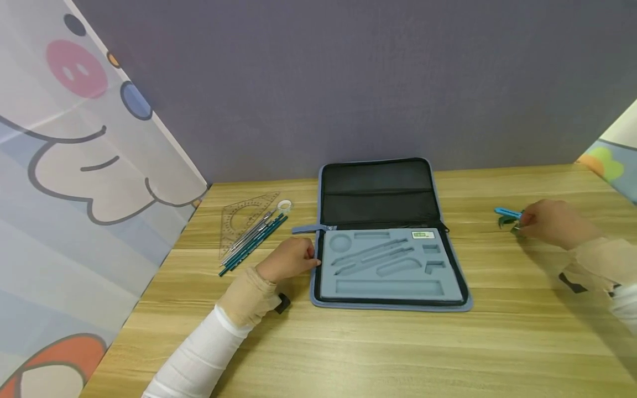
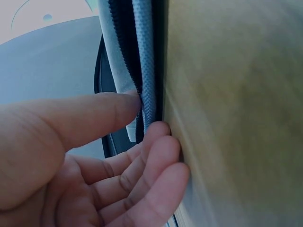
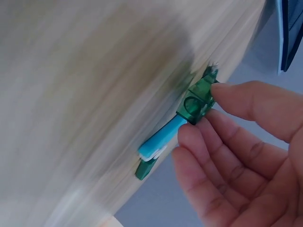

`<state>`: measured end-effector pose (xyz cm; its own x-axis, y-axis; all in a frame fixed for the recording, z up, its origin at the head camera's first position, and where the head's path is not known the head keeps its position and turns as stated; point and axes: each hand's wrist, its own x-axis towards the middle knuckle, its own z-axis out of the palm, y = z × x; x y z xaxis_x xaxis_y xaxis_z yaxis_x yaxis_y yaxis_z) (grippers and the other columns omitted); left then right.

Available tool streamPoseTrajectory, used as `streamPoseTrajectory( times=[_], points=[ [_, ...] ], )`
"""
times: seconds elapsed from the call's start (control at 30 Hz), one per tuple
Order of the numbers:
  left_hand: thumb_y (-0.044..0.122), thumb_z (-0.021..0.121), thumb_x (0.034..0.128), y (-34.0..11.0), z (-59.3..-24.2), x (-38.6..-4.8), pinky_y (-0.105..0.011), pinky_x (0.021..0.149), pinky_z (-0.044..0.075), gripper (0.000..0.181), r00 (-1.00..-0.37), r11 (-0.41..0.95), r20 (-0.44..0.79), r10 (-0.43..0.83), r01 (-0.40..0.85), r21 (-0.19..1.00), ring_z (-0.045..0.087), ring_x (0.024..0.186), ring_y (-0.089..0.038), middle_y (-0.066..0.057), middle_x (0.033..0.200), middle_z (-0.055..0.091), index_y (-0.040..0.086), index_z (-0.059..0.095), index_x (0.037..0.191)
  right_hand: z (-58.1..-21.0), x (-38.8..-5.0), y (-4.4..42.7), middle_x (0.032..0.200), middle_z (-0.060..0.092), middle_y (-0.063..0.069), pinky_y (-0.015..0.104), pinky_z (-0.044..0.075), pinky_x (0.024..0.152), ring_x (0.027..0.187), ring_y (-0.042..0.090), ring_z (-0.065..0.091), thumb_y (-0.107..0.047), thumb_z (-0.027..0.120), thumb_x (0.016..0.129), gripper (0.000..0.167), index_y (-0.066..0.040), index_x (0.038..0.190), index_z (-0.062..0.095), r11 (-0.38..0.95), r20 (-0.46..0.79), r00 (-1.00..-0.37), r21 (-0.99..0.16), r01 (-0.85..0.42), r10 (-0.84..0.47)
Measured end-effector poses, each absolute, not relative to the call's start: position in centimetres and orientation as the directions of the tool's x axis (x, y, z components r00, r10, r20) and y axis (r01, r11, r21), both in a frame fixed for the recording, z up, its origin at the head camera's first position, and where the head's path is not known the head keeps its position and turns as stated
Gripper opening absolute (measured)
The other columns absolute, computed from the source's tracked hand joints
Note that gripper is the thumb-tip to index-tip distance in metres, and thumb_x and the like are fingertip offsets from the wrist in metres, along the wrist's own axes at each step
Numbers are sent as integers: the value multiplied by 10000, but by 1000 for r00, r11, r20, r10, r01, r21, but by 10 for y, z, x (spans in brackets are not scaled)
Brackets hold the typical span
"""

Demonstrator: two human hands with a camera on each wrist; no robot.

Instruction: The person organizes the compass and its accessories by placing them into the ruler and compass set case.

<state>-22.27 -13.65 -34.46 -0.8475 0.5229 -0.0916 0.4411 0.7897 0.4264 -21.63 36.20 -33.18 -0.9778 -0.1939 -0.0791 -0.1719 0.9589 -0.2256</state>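
With our left hand [image 1: 288, 258] we pinch the left edge of the open case [image 1: 378, 207]; our right hand [image 1: 552, 224] grasps a translucent green piece [image 3: 196, 100] toward the table's [image 1: 398, 348] back right corner, just beside a blue stick [image 1: 506, 212]; the case holds a recessed tray [image 1: 369, 275], and teal pencils [image 1: 259, 243] lie toward the back left corner

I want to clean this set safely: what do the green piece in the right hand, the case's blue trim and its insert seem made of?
Green piece: probably hard plastic, glossy; it looks see-through.
Blue trim: likely woven fabric, matte; a weave shows up close.
Insert: matte, perhaps foam or moulded plastic; its shaped recesses don't settle which.
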Motion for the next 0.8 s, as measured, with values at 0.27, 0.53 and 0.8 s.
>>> streamPoseTrajectory(
  times=[0.27,0.53,0.8],
  points=[
    [131,680,867,-137,-344,-222,-199,475,257,383,-843,784,-87,531,450,428,285,435,-70,60,508,302,118,422,584,-332,-215,344,797,685,147,464,507,658,735,312,642,-82,685,794,85,-2,816,671,944,-44,-968,-239,-230,-247],
    [139,683,867,-137,-343,-221,-202,483,276,325,-855,799,-93,511,432,420,326,456,-77,47,538,356,98,472,623,-333,-215,326,794,683,106,443,516,675,759,304,650,-51,679,797,92,26,847,673,922,-13,-953,-259,-288,-302],
    [141,688,862,-137,-342,-220,-203,495,297,265,-854,798,-86,513,439,413,361,480,-81,35,575,415,75,521,667,-337,-214,310,766,664,-18,275,486,602,683,132,612,-25,731,767,69,-29,809,677,877,68,-920,-283,-388,-385]
  ],
)
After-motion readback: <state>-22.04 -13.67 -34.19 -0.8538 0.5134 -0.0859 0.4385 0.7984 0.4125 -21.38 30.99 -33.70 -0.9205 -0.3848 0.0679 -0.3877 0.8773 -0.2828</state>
